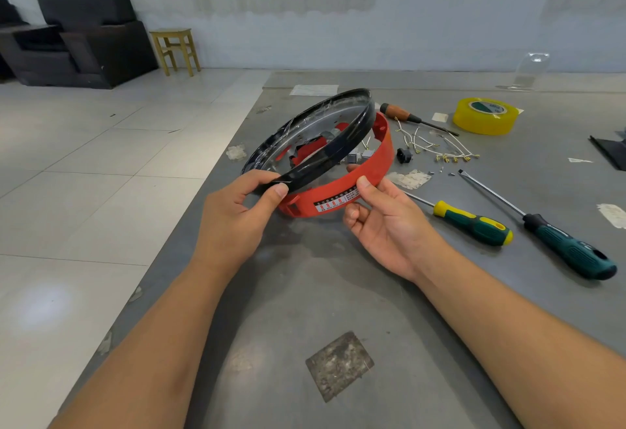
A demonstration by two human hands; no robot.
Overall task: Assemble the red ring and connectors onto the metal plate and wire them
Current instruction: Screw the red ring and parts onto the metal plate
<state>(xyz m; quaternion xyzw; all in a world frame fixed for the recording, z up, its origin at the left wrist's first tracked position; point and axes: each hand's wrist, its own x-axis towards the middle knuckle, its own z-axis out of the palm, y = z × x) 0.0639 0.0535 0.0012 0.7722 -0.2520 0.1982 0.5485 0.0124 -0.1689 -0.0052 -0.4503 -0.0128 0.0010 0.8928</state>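
The red ring (342,191) is a wide band of smooth plastic, held tilted above the grey tabletop (338,279) near its left edge. A black, white and red printed label sits on the band's outer face toward the person. A rectangular slot is cut into the band at its lower left.

The metal plate (315,127) is a round, dull silver disc with small holes, framed by a glossy black rim. It stands tilted, raised at the far side, with its near rim seated against the red ring. Crinkled clear film clings to the rim's far-left arc. Red and grey parts show through the assembly's open middle; their nature cannot be told.

The left hand (237,212) has its grip closed on the black rim, thumb on top and fingers curled beneath. The right hand (382,215) has its grip on the red ring, thumb pressed on the label, fingers behind the band.

On the tabletop to the right lie thin pale wires with brass-coloured connectors (437,147), a small black socket (404,155), a wooden-handled screwdriver (406,117), a roll of yellow tape (485,115), a yellow-and-green screwdriver (471,222) and a longer teal-handled screwdriver (555,239). A rough grey square patch (339,365) marks the tabletop near the person.
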